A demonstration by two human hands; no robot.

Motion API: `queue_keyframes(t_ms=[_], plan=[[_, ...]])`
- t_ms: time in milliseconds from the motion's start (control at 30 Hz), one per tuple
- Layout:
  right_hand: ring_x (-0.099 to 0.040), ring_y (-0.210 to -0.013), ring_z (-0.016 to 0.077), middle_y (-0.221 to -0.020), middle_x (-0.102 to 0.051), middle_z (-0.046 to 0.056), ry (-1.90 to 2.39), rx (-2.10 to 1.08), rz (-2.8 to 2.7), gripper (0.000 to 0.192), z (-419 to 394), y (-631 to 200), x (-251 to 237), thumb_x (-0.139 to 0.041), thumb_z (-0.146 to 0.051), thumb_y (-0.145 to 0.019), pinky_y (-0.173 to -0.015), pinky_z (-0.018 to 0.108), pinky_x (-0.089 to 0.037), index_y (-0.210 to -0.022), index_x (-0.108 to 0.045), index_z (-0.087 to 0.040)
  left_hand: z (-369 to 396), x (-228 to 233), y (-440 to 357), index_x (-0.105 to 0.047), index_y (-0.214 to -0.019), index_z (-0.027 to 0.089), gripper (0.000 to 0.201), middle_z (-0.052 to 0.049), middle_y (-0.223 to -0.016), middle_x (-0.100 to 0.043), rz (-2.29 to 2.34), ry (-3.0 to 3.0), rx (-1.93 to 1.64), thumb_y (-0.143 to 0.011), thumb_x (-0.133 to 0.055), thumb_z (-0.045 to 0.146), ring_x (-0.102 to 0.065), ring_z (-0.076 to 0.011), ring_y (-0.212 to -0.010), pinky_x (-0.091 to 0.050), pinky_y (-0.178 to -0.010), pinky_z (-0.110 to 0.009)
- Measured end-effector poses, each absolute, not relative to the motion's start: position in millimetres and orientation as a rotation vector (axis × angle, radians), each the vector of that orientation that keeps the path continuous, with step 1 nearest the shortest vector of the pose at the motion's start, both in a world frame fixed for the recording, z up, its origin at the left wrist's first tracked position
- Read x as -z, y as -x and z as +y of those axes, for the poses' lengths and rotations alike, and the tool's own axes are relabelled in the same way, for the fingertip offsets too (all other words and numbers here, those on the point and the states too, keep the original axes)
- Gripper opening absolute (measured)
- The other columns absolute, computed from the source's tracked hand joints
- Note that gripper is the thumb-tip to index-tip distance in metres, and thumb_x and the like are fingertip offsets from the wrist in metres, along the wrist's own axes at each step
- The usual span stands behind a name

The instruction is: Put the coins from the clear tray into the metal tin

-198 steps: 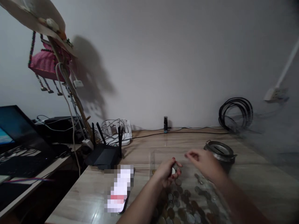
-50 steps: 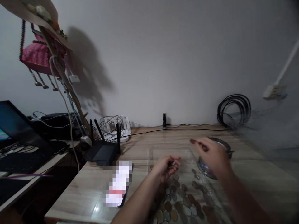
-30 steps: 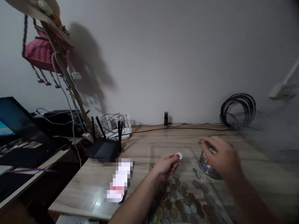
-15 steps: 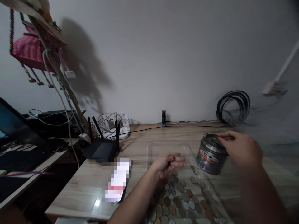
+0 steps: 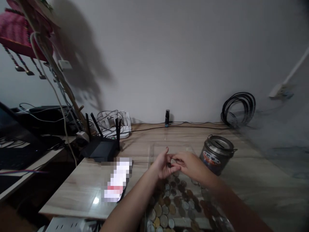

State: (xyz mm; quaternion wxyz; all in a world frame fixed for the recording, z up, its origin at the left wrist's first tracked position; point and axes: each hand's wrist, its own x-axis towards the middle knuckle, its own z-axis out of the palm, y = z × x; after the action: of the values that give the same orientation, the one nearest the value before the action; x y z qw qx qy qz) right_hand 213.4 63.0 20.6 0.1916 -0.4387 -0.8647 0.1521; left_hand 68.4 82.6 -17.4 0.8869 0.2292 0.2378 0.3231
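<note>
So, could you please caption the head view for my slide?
Both hands meet over scattered coins, beside a slotted tin on the table.

coins (image 5: 173, 206) on table (image 5: 79, 190), tin (image 5: 217, 154) right of them, router (image 5: 100, 149) far left

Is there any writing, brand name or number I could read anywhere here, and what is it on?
None can be read.
Tin can: a red and blue label with marks on it, too blurred to read.
Phone on the table: its face is pixelated, nothing legible.
Coins below the left hand and right hand: too small and dim to read.
Router: no visible lettering.
</note>
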Motion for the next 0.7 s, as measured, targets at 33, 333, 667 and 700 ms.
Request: queue_keyframes(t_ms=[33, 333, 667, 700], plan=[[-0.060, -0.079, 0.0184, -0.083, -0.069, 0.003, 1.228, -0.438, -2.415, 0.020, 62.2, -210.5, -20.2, -0.049, -0.027, -0.077, -0.069, 0.028, -0.043, -0.080, -0.068, -0.024, 83.0, 18.5, -68.2, -0.053, -0.110, 0.000, 0.062, -0.013, -0.076, -0.066, 0.485, -0.488, -0.650, -0.090, -0.025, 0.052, -0.060, -0.0119, -0.053, -0.049, -0.056, -0.023], [-0.058, -0.074, 0.0231, -0.087, -0.067, 0.009, 1.916, 0.190, -1.442, 0.031, 79.1, -308.4, -49.5, -0.048, -0.040, -0.076, -0.058, 0.032, -0.038, -0.087, -0.070, -0.021, 83.6, 21.3, -66.3, -0.039, -0.123, 0.003, 0.059, -0.024, -0.103, -0.061, 0.476, -0.454, -0.757, -0.087, -0.035, 0.050, -0.062, -0.0273, -0.094, -0.046, -0.076, -0.034], [-0.056, -0.091, 0.0275, -0.093, -0.067, 0.012, 1.685, 0.292, -1.675, 0.033, 69.3, -284.0, -44.4, -0.041, -0.038, -0.083, -0.076, 0.039, -0.042, -0.089, -0.068, -0.021, 80.2, 14.4, -67.1, -0.045, -0.120, 0.004, 0.063, -0.022, -0.104, -0.060, 0.450, -0.403, -0.868, -0.083, -0.040, 0.055, -0.060, -0.0262, -0.094, -0.043, -0.081, -0.036], [-0.056, -0.092, 0.0257, -0.092, -0.067, 0.010, 1.516, 0.246, -1.809, 0.032, 65.8, -267.9, -40.0, -0.039, -0.036, -0.085, -0.080, 0.038, -0.043, -0.089, -0.067, -0.021, 79.9, 13.4, -66.8, -0.045, -0.120, 0.004, 0.065, -0.021, -0.101, -0.061, 0.447, -0.391, -0.895, -0.082, -0.038, 0.057, -0.061, -0.0252, -0.091, -0.043, -0.080, -0.036]])
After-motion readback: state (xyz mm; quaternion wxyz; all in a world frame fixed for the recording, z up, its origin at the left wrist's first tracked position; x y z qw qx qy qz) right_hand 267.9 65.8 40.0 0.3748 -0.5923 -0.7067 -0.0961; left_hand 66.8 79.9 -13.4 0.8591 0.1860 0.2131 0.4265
